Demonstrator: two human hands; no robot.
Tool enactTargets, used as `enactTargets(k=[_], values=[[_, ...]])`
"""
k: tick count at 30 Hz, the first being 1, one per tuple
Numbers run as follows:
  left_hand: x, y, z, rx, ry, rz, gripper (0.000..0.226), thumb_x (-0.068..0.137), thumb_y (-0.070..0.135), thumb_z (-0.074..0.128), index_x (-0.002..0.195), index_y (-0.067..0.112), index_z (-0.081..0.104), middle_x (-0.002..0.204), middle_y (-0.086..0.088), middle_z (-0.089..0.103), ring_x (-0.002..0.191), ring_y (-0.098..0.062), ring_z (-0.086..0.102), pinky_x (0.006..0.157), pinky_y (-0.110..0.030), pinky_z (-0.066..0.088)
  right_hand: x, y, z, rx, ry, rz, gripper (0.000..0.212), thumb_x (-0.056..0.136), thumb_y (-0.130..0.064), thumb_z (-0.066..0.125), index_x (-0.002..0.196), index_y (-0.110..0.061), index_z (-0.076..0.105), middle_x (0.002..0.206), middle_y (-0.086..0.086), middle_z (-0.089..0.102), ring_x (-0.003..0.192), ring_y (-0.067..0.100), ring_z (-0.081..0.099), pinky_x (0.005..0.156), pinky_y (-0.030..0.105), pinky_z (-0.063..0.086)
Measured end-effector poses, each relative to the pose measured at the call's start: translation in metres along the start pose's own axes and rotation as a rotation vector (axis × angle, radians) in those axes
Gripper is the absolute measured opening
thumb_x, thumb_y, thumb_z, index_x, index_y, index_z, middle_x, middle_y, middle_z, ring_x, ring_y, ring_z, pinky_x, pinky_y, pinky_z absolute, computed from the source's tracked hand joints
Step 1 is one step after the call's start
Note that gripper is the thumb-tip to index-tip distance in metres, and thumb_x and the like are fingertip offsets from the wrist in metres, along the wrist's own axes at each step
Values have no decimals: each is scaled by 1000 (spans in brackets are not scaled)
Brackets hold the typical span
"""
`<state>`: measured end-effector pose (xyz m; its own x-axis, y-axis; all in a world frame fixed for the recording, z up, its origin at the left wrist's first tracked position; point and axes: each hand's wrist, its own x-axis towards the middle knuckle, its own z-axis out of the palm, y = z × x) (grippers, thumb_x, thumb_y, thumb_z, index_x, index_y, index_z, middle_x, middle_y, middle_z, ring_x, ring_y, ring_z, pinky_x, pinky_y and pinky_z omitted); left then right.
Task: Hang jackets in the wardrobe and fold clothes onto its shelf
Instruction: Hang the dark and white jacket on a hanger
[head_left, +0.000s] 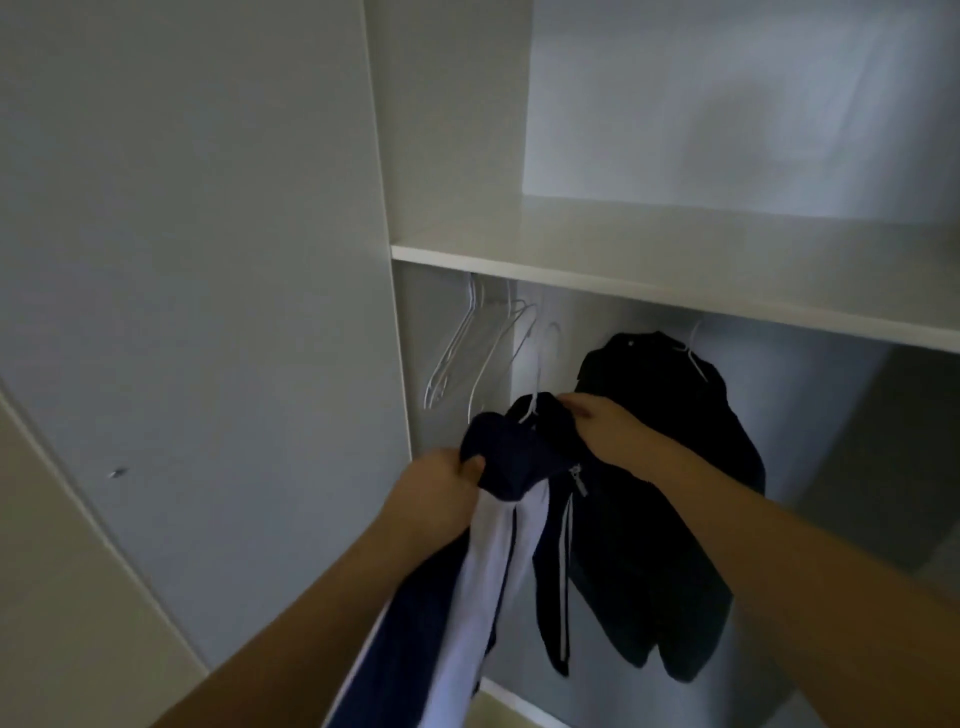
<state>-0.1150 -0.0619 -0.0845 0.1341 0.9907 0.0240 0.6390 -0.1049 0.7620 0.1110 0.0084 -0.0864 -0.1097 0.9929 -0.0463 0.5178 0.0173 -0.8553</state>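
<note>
Navy-and-white jacket (524, 467) sits on a white hanger (535, 384) below the wardrobe shelf (675, 291), partly draped. Left hand (441, 493) grips its bunched shoulder fabric; right hand (602, 421) pinches the collar. Black jacket (675, 415) hangs just right of it, under the shelf. Empty hangers (467, 353) hang left, beneath the shelf.

Rail hidden (behind shelf (675, 291))
</note>
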Motion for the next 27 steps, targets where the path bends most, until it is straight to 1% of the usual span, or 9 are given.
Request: enactTargets(k=[2, 5, 7, 11, 16, 18, 20, 24, 27], values=[[24, 10, 22, -7, 18, 17, 46, 104, 25, 40, 60, 12, 41, 60, 0, 47, 53, -7, 43, 42, -12, 32, 20, 4, -11, 158, 39, 75, 21, 101, -17, 48, 116, -20, 63, 118, 5, 62, 91, 9, 61, 72, 9, 50], [65, 21, 52, -184, 14, -9, 43, 101, 14, 41, 59, 16, 35, 56, -1, 39, 51, -9, 36, 40, -14, 27, 52, 17, -30, 392, 192, 216, 29, 99, -18, 50, 125, -10, 60, 126, 10, 60, 109, 24, 61, 93, 33, 52], [93, 24, 70, -296, -6, -1, 42, 95, 4, 42, 57, 18, 31, 54, 0, 34, 51, -10, 32, 40, -14, 25, 67, 27, -39, 557, 282, 318, 19, 96, -25, 56, 105, -10, 66, 112, 12, 65, 100, 28, 64, 90, 42, 53], [142, 30, 110, -386, 30, 97, 39, 94, -3, 39, 61, 16, 32, 58, 1, 35, 54, -8, 32, 45, -11, 30, 95, 41, -62, 647, 303, 308, 11, 97, -16, 55, 92, -14, 65, 104, 10, 66, 88, 21, 63, 74, 35, 55], [185, 47, 160, -479, 18, 191, 34, 96, -6, 37, 69, 14, 43, 65, -5, 44, 59, -9, 37, 56, -18, 37, 123, 50, -95, 716, 414, 241, 35, 102, -5, 41, 135, 0, 48, 131, 18, 52, 110, 27, 50, 101, 41, 41], [197, 57, 175, -508, -24, 226, 30, 96, -8, 36, 76, 10, 51, 70, -13, 51, 64, -13, 40, 61, -22, 41, 129, 56, -107, 692, 458, 237, 39, 103, -2, 33, 141, 4, 38, 138, 23, 45, 110, 23, 44, 106, 39, 35], [210, 66, 187, -505, -1, 250, 35, 94, -7, 36, 67, 13, 40, 63, -5, 45, 56, -10, 37, 51, -13, 38, 133, 64, -119, 669, 492, 240, 38, 103, 0, 29, 140, 2, 40, 131, 22, 47, 108, 23, 44, 107, 38, 34], [233, 82, 208, -504, -2, 271, 41, 94, -10, 36, 64, 18, 32, 62, 0, 38, 55, -5, 34, 53, -9, 37, 138, 77, -138, 681, 502, 222, 30, 102, 4, 30, 104, -11, 55, 92, 8, 54, 81, 18, 52, 79, 24, 45], [254, 83, 226, -492, -92, 229, 33, 98, -6, 37, 71, 11, 45, 79, -13, 53, 71, -14, 48, 77, -20, 44, 138, 91, -140, 734, 528, 216, 26, 101, -3, 42, 122, 0, 56, 102, 14, 62, 90, 26, 60, 79, 30, 50]])
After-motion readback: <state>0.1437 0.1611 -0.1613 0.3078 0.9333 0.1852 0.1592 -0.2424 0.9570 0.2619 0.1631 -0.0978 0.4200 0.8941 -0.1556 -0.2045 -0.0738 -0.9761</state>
